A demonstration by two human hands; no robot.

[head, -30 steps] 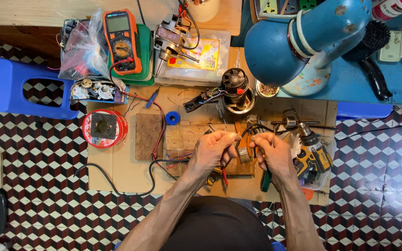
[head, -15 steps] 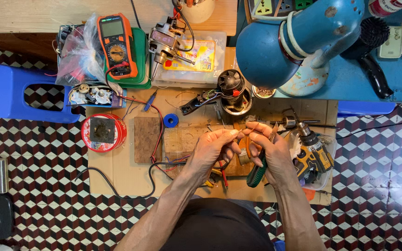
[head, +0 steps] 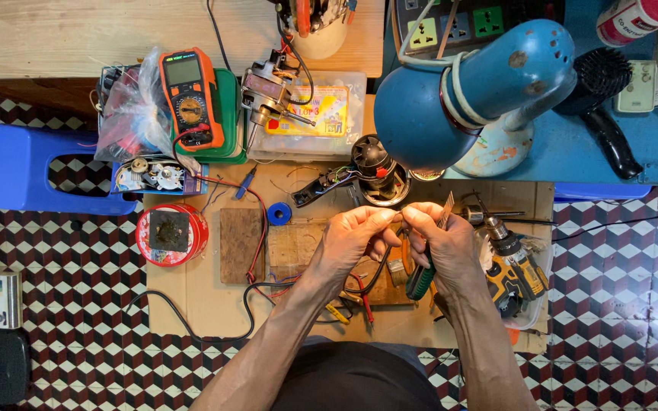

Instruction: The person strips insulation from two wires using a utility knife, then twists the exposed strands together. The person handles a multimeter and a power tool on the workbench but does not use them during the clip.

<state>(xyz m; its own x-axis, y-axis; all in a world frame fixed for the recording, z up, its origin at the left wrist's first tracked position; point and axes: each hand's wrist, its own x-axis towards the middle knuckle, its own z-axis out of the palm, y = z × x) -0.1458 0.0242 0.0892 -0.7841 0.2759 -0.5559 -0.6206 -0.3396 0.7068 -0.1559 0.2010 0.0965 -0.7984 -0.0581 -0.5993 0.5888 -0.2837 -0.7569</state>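
Left hand (head: 352, 240) pinches a wire (head: 378, 270); right hand (head: 447, 247) grips a green-handled tool (head: 420, 280). The drill (head: 515, 262) crowds the right; cardboard (head: 199, 312) lies open left.

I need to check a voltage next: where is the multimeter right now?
In the head view the orange multimeter lies at the upper left of the work area, on a green box, beside a clear plastic bag and far from both hands.

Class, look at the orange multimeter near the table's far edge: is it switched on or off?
Cannot tell. The multimeter lies face up, its screen looking blank.
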